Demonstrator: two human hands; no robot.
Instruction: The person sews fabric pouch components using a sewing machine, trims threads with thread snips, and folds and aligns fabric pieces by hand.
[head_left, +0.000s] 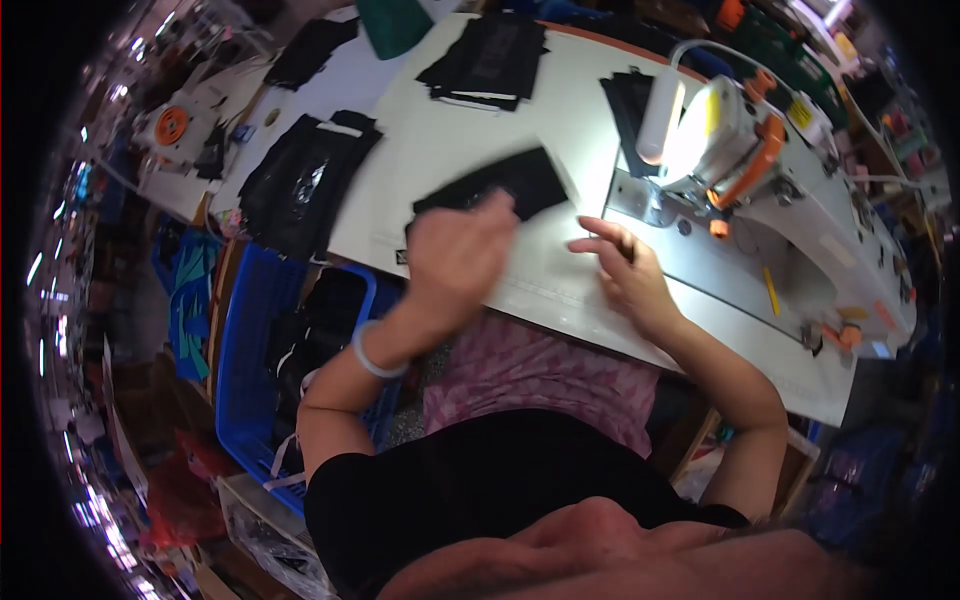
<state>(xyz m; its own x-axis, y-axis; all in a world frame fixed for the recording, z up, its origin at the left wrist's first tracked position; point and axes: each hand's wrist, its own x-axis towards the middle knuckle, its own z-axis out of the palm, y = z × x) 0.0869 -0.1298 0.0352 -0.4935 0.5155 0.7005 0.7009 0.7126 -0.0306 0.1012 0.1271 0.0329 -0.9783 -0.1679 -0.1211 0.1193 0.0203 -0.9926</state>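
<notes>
A black fabric piece (pixel 538 182), blurred along its edges, lies on or just above the white table in front of me. Over its near left part is my left hand (pixel 462 250), smeared by motion; its fingertips seem to meet the cloth, but I cannot tell whether they grip it. My right hand (pixel 628 268) hovers near the table's front, fingers apart and slightly bent, holding nothing I can see. It sits between the fabric piece and the metal bed of the sewing machine (pixel 700 150), whose lamp lights the needle area.
Stacks of black fabric pieces lie at the back (pixel 490 58) and left (pixel 305 180); more black cloth (pixel 628 110) lies behind the needle area. A yellow stick-like tool (pixel 771 290) rests on the machine bed. A blue plastic basket (pixel 232 370) with dark cloth stands left of my lap.
</notes>
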